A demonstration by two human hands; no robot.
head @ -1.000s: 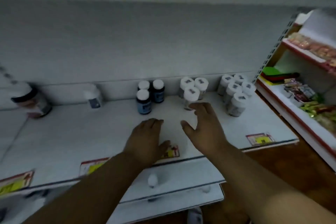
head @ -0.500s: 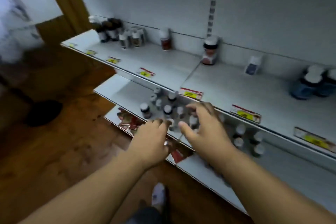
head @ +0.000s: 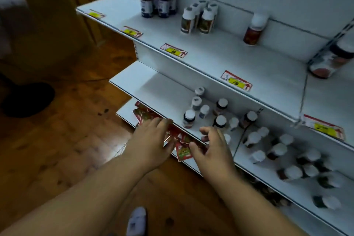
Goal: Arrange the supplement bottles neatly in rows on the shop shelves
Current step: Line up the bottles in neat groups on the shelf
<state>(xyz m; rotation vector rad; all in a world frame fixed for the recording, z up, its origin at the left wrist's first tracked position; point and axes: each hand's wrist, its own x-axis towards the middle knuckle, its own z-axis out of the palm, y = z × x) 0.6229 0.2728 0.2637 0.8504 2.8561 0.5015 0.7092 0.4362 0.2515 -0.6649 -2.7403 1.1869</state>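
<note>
Middle shelf [head: 145,82] – loose upright bottles [head: 220,121] just beyond right hand [head: 212,151], nearer than left hand [head: 151,143] – both hands empty, fingers spread

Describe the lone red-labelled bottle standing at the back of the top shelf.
The red-labelled bottle is a cylinder with a white cap and a dark red-brown label, probably plastic. It stands upright by itself near the back wall of the top shelf, right of a cluster of white-capped bottles. Nothing touches it but the shelf. Its label text is too blurred to read.
</note>
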